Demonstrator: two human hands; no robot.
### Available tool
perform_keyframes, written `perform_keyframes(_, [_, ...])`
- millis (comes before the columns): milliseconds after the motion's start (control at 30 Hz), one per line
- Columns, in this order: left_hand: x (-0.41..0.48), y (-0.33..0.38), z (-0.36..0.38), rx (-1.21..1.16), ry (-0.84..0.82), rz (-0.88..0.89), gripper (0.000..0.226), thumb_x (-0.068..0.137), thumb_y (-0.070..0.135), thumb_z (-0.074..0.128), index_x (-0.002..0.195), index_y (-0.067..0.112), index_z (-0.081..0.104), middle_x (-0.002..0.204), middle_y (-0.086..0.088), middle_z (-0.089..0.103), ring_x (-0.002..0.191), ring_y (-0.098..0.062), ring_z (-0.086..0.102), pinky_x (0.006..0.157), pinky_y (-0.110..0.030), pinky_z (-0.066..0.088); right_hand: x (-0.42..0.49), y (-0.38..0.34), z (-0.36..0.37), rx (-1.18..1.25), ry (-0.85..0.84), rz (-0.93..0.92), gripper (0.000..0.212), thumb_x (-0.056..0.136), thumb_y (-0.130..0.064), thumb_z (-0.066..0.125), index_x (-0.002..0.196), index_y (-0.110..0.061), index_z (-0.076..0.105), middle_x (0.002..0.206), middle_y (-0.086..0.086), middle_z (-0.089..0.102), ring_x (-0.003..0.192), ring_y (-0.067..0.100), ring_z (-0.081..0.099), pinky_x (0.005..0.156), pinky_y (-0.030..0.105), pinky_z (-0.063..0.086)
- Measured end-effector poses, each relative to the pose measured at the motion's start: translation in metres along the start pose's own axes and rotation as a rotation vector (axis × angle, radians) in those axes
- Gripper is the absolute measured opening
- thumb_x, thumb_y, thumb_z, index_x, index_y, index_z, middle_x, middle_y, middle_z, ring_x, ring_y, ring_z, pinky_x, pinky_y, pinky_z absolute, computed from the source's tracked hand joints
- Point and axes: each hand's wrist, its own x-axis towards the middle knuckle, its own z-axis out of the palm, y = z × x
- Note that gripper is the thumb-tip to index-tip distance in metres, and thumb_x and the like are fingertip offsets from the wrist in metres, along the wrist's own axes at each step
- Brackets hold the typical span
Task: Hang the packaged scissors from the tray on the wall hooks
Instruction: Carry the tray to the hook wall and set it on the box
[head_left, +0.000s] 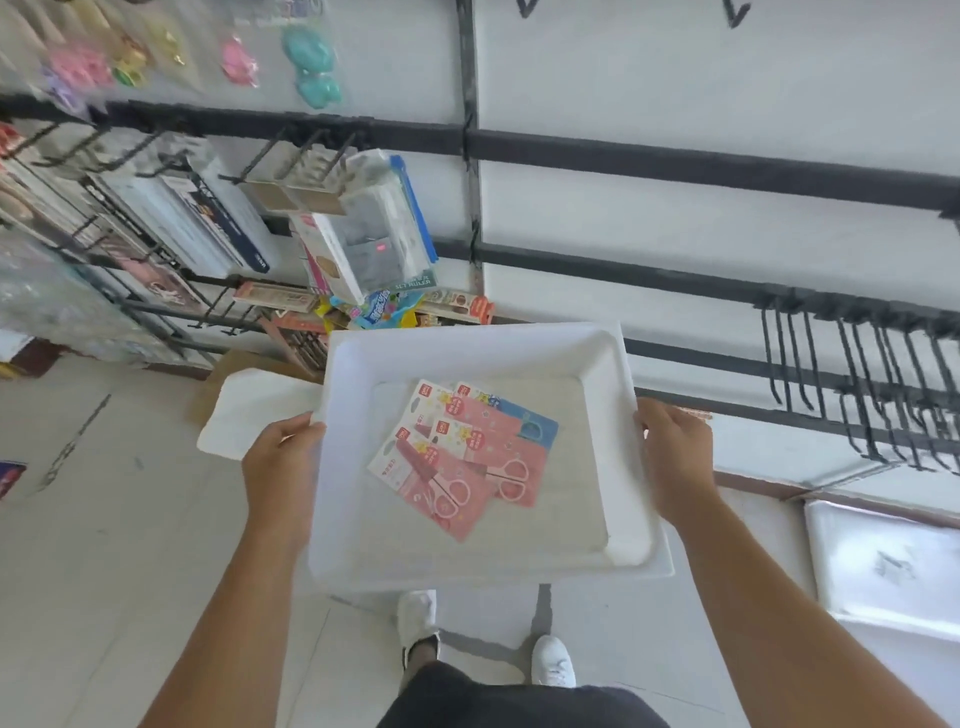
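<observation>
— Ahead: white wall panels crossed by black metal rails (727, 169), with a cluster of bare black wire hooks (852, 374) low at the right. Hung with stationery packs (363, 234) on the left section.

— Below that?

— Large white rectangular plastic tray (467, 353), held level over the pale floor, carried by both sides. Left hand (283, 457) wrapped over the tray's left edge, fingers closed around the rim. Right hand (675, 457) clamped likewise on the right edge, fingers curled under and out of sight.

— And the goods?

— Pink and white carded packs of scissors (462, 457), a small overlapping fan of them near the middle of the tray floor, one blue-backed pack (532, 423) tucked underneath toward the far right corner. None on a hook yet.

— Step in hand, then?

— Carrying, by the look of it; hanging not begun. Next move probably needs one hand freed: tray rested or balanced on the other, top pack pinched by its card, punched hole lined up with a bare hook tip.
</observation>
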Motion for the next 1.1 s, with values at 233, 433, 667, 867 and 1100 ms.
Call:
perform_keyframes(233, [0.095, -0.003, 0.023, 0.083, -0.139, -0.045, 0.012, 0.089, 0.011, 0.064, 0.098, 0.017, 0.069, 0.096, 0.001, 0.068, 0.080, -0.013, 0.062, 0.069, -0.028, 0.049, 0.002, 0.030, 0.059, -0.020, 0.206, 0.079, 0.031, 0.079, -0.012, 0.051, 0.067, -0.008, 0.023, 0.066, 0.003, 0.019, 0.063, 0.020, 0.015, 0.050, 0.027, 0.012])
perform_keyframes(433, [0.132, -0.016, 0.029, 0.146, -0.218, -0.082, 0.017, 0.090, 0.009, 0.063, 0.105, 0.013, 0.069, 0.099, 0.000, 0.068, 0.085, -0.011, 0.063, 0.067, -0.025, 0.047, -0.005, 0.050, 0.088, -0.059, 0.303, 0.116, 0.029, 0.080, -0.012, 0.048, 0.065, -0.012, 0.024, 0.063, 0.000, 0.018, 0.058, 0.017, 0.015, 0.053, 0.029, 0.011])
perform_keyframes(667, [0.129, -0.060, 0.022, 0.250, -0.130, -0.150, 0.009, 0.091, 0.009, 0.059, 0.097, 0.015, 0.064, 0.091, 0.000, 0.063, 0.080, -0.015, 0.059, 0.065, -0.027, 0.046, 0.006, 0.082, 0.096, -0.130, 0.237, 0.183, 0.027, 0.079, -0.008, 0.045, 0.062, -0.016, 0.025, 0.059, -0.004, 0.018, 0.061, 0.019, 0.016, 0.056, 0.033, 0.012])
perform_keyframes(867, [0.133, -0.096, 0.024, 0.358, -0.125, -0.212, 0.009, 0.091, 0.010, 0.059, 0.097, 0.015, 0.065, 0.094, -0.007, 0.067, 0.088, -0.030, 0.064, 0.070, -0.035, 0.054, 0.023, 0.111, 0.104, -0.158, 0.196, 0.270, 0.027, 0.077, -0.008, 0.045, 0.060, -0.015, 0.025, 0.059, -0.004, 0.018, 0.063, 0.020, 0.017, 0.058, 0.035, 0.012])
perform_keyframes(1100, [0.156, -0.114, 0.040, 0.363, -0.132, -0.235, 0.019, 0.094, 0.013, 0.059, 0.108, 0.021, 0.067, 0.115, -0.003, 0.067, 0.101, -0.025, 0.063, 0.075, -0.030, 0.052, 0.041, 0.131, 0.123, -0.180, 0.152, 0.403, 0.041, 0.081, -0.002, 0.039, 0.058, -0.018, 0.068, 0.057, -0.005, 0.046, 0.058, 0.018, 0.034, 0.054, 0.024, 0.027])
